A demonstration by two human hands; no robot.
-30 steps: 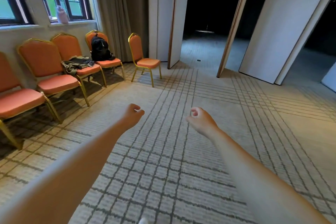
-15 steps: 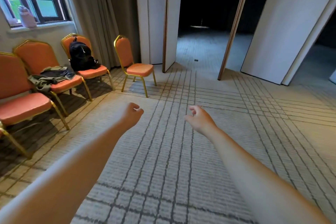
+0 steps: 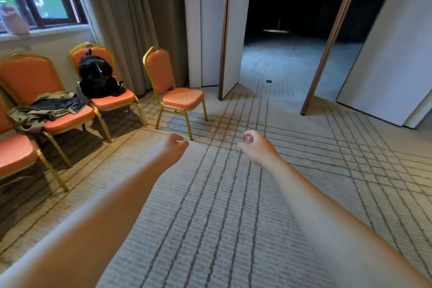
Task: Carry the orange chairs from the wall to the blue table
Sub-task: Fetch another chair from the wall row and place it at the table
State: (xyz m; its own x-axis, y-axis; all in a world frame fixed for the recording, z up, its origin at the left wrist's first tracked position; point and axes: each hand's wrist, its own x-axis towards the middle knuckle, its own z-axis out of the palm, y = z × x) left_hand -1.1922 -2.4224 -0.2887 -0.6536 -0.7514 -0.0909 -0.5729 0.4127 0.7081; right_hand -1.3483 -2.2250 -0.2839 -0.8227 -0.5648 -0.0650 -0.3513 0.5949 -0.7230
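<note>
Orange chairs with gold frames stand in a row along the left wall under the window. The nearest empty chair stands apart at the row's right end, angled toward me, just beyond my hands. My left hand is stretched forward with its fingers curled in and holds nothing; it is short of that chair's front leg. My right hand reaches forward beside it, loosely curled with the thumb apart, also holding nothing. The blue table is not in view.
A black backpack sits on the second chair and crumpled clothes lie on the third chair. Another chair is cut off at the left. White folding partition panels frame a dark room ahead. Patterned carpet spreads to the right.
The view has moved closer to the chairs; they look larger and have shifted left. Both arms stay stretched forward in the same pose, holding nothing.
</note>
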